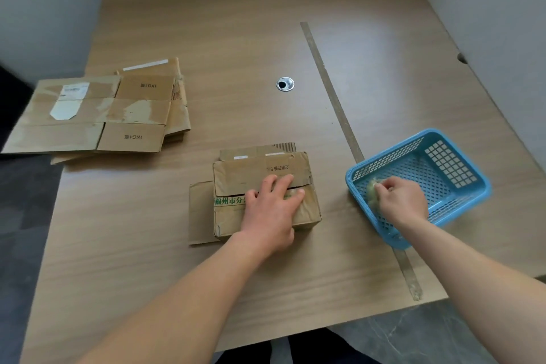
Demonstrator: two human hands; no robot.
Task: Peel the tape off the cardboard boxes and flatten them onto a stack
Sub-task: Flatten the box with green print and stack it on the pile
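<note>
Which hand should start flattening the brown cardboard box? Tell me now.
Probably left. The left hand lies flat on the brown cardboard box; the right hand holds crumpled tape in the blue plastic basket.

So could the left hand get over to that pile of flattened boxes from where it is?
Probably yes. The left hand lies flat on the cardboard box, holding nothing, and only bare table lies between it and the flattened stack.
</note>
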